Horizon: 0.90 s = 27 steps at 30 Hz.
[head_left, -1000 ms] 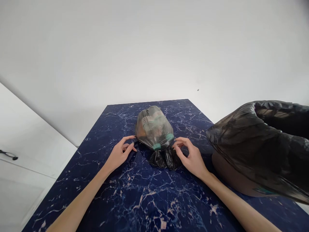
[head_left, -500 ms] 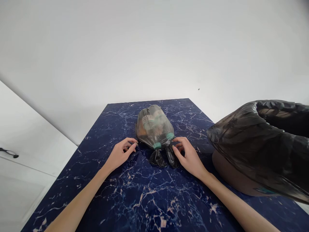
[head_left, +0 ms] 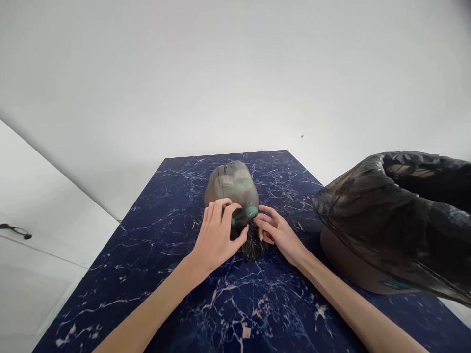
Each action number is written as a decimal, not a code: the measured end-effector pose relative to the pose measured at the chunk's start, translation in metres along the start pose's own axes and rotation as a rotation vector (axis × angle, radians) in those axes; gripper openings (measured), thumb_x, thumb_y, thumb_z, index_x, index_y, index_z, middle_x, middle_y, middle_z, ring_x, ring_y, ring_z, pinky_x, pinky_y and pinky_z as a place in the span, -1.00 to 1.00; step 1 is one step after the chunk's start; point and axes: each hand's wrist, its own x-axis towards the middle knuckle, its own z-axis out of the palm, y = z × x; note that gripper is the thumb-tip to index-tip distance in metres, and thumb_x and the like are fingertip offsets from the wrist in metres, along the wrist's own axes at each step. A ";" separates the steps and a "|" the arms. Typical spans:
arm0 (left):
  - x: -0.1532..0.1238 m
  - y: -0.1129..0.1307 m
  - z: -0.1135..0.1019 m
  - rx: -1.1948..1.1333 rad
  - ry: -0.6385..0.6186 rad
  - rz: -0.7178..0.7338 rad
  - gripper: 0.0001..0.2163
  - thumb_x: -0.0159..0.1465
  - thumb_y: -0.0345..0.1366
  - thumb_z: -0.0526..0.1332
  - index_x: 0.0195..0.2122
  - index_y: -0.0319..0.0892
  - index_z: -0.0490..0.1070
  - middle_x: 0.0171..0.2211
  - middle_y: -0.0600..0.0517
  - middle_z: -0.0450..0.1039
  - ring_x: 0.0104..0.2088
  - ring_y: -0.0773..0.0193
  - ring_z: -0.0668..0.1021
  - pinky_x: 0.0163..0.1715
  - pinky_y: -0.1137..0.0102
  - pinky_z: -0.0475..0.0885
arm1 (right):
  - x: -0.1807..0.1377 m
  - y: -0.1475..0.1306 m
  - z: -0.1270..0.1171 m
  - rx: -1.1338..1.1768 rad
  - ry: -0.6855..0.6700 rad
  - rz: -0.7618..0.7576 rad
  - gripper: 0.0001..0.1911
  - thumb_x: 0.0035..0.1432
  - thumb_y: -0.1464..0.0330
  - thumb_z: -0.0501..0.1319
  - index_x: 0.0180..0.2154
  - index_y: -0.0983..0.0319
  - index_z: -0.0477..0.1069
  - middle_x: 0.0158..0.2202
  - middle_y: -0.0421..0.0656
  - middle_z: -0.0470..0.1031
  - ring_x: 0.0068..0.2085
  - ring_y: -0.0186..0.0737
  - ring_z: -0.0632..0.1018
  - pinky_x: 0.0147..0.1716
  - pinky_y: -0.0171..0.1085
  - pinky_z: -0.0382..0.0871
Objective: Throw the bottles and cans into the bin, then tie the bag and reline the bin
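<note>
A translucent dark plastic bag (head_left: 235,184), its mouth gathered, lies on the blue marbled table; green caps and pale, rounded shapes show through it. My left hand (head_left: 215,235) reaches over the bag's near left side, fingers curved and apart, the thumb tip by the gathered black neck (head_left: 253,245). At the right of the neck is my right hand (head_left: 277,233), its bent fingers and thumb closed on the plastic near a green cap. My left hand hides part of the bag's near side.
To the right stands a brownish bin (head_left: 346,260) lined with a large black bag (head_left: 368,206) whose mouth gapes. The marbled table (head_left: 176,181) reaches back to a white wall (head_left: 228,73). At left is a white cabinet front with a dark handle (head_left: 14,230).
My left hand has moved right, from beside the bag to over its near side. My right hand has come slightly left to the neck. The bag has shifted a little left.
</note>
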 end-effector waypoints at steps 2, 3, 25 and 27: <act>0.009 0.006 0.002 0.035 -0.006 0.001 -0.77 0.43 -0.30 0.28 0.08 -0.16 0.41 0.07 -0.22 0.48 0.10 -0.17 0.48 0.10 -0.04 0.40 | -0.002 -0.002 -0.001 0.044 -0.003 -0.003 -0.37 0.20 0.01 0.48 0.18 0.09 0.42 -0.10 -0.12 0.61 -0.51 -0.38 0.43 -0.59 -0.31 0.12; 0.014 0.007 0.002 0.037 -0.014 0.003 -0.81 0.42 -0.33 0.29 0.04 -0.16 0.42 0.04 -0.20 0.51 0.07 -0.16 0.50 0.07 -0.03 0.41 | -0.002 -0.003 -0.002 0.059 -0.005 -0.007 -0.39 0.20 0.00 0.47 0.16 0.10 0.44 -0.10 -0.11 0.61 -0.51 -0.39 0.41 -0.59 -0.31 0.11; 0.034 0.035 -0.031 -0.609 -0.047 -0.137 -0.81 0.45 -0.26 0.37 0.04 -0.04 0.45 -0.27 0.11 0.58 -0.30 0.29 0.63 -0.27 0.39 0.58 | -0.014 -0.003 -0.006 -0.408 0.149 -0.460 -0.96 0.23 0.36 0.19 -0.29 0.13 0.41 -0.18 -0.17 0.40 -0.13 -0.10 0.44 -0.09 -0.19 0.33; 0.033 0.032 -0.033 -0.583 -0.058 -0.097 -0.83 0.48 -0.26 0.32 0.06 -0.04 0.44 -0.26 0.09 0.55 -0.30 0.29 0.62 -0.28 0.37 0.57 | -0.015 -0.004 -0.008 -0.424 0.168 -0.467 -0.97 0.20 0.39 0.19 -0.31 0.13 0.39 -0.18 -0.18 0.39 -0.14 -0.12 0.43 -0.15 -0.22 0.30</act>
